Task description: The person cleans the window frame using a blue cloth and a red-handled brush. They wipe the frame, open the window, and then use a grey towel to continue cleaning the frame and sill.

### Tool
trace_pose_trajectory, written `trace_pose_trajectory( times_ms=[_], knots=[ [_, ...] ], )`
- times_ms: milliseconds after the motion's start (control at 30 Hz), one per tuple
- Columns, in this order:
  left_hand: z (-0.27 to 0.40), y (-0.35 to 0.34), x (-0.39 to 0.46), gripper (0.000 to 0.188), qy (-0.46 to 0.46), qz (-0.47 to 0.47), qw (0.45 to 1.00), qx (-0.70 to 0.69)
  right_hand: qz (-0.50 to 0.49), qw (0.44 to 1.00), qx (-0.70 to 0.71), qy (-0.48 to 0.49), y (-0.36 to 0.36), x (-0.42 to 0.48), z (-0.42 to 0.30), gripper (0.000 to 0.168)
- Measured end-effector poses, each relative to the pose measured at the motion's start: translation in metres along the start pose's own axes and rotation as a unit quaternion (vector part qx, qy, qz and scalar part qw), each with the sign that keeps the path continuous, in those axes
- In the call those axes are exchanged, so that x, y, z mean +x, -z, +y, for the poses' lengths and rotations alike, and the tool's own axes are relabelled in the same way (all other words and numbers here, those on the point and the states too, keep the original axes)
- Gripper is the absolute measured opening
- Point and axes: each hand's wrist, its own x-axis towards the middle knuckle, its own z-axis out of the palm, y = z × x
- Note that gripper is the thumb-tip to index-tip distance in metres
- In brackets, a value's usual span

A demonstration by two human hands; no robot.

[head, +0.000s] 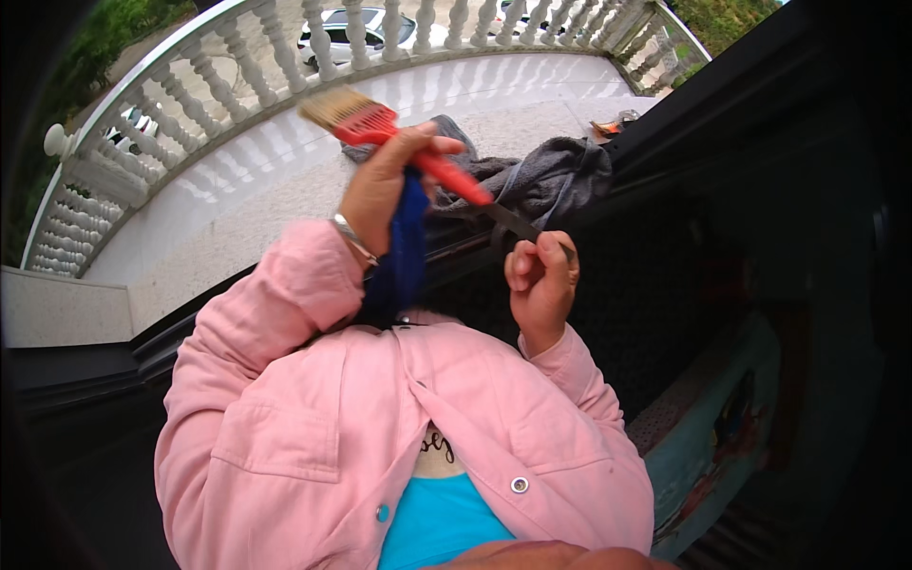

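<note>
My left hand (388, 174) grips a red plastic brush (442, 174) with pale bristles, its head pointing to the upper left. A dark blue cloth (407, 239) hangs beneath the same hand. The fingers of my right hand (545, 281) pinch a thin, dark, flat strip (511, 219), which reaches to the end of the red handle. Whether the strip is joined to the brush or only touches it, I cannot tell. Just beyond both hands, a crumpled grey towel (563, 174) lies by the dark frame. The brush head is blurred.
A dark frame (235, 285) runs between me and a pale balcony floor (271, 167). A white balustrade (249, 68) curves round the far side, with a white car (363, 35) beyond. A small orange object (609, 128) lies on the floor near the frame at right.
</note>
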Motion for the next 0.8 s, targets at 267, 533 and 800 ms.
trace_pose_trajectory(
  times_ms=[267,533,800],
  knots=[
    [0.040,0.042,0.012,0.034,0.051,-0.094,0.955,0.277,0.095,0.952,-0.251,0.150,0.038,0.012,-0.042,0.014],
    [0.010,0.051,0.052,0.052,0.091,-0.103,0.856,0.499,-0.040,0.528,-0.745,0.406,0.060,0.056,-0.062,0.008],
    [0.022,0.051,0.055,0.022,0.135,-0.128,0.817,0.545,-0.145,0.628,-0.706,0.294,0.074,0.077,-0.050,0.014]
  ],
)
